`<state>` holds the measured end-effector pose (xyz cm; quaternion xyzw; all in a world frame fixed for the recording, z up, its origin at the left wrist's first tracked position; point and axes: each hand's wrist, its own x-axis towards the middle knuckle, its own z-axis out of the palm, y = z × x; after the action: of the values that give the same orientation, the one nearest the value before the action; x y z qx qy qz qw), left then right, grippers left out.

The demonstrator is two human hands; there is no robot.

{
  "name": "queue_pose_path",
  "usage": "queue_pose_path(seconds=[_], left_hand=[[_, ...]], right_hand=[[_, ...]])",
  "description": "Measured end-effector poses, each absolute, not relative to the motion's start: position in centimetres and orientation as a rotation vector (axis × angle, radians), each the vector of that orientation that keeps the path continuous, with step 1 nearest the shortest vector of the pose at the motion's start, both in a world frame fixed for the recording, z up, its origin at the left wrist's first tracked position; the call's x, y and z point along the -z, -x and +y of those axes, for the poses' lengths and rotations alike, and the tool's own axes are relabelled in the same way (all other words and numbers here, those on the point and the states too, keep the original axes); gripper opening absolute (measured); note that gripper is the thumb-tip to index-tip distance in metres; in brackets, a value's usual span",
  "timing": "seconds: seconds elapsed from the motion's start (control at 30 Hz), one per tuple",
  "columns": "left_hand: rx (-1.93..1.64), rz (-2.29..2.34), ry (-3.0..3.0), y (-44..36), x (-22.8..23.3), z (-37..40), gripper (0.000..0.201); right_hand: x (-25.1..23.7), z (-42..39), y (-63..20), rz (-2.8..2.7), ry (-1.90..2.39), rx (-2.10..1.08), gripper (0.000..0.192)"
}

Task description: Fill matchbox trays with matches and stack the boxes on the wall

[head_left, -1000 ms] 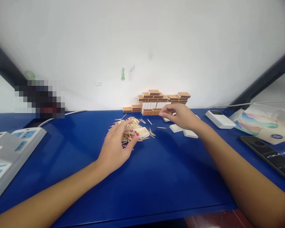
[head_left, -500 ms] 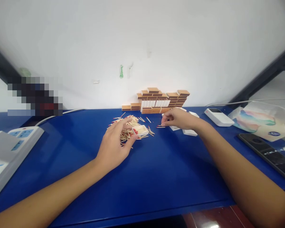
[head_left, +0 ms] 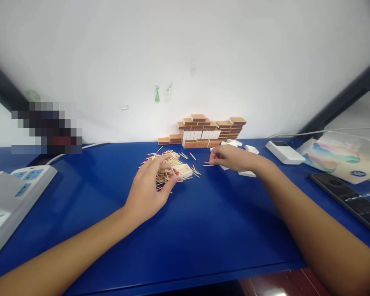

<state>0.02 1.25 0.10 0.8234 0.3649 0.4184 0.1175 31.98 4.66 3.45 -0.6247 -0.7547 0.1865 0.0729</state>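
My left hand [head_left: 149,181] curves around a white matchbox tray [head_left: 183,170], its thumb and fingers at the near end. Red-headed matches lie inside the tray. Under and behind that hand spreads a heap of loose matches [head_left: 169,158], partly hidden by the fingers. To the right, my right hand [head_left: 225,156] has its fingertips pinched together low over the table, on a match [head_left: 206,165]; two match heads show at the fingertips. Several white trays [head_left: 248,173] lie beneath and behind the right hand, partly covered by it.
Brown matchboxes [head_left: 197,143] are stacked against the wall, with white trays standing in the stack. A white device [head_left: 284,152], a plastic packet [head_left: 333,154] and a black phone [head_left: 345,201] lie on the right. A power strip [head_left: 21,185] occupies the left of the blue table [head_left: 179,238].
My right hand has shifted slightly lower, its fingertips still at the matches on the table. My left hand stays around the tray.
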Motion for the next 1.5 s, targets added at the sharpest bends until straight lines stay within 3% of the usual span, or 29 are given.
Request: queue_pose_path(seconds=[0.57,1.1,1.5], left_hand=[[-1.280,1.089,-2.376,0.1,-0.2,1.4,0.050],[-1.286,1.069,-2.365,0.0,0.0,1.1,0.048],[-1.286,1.074,-2.375,-0.1,0.0,1.3,0.050]], right_hand=[[-3.5,3.7,-30.4,-2.366,1.870,-0.489,0.009],[-2.4,2.7,-25.5,-2.081,1.989,-0.463,0.027],[-3.1,2.6,-23.9,-2.008,2.048,-0.434,0.020]])
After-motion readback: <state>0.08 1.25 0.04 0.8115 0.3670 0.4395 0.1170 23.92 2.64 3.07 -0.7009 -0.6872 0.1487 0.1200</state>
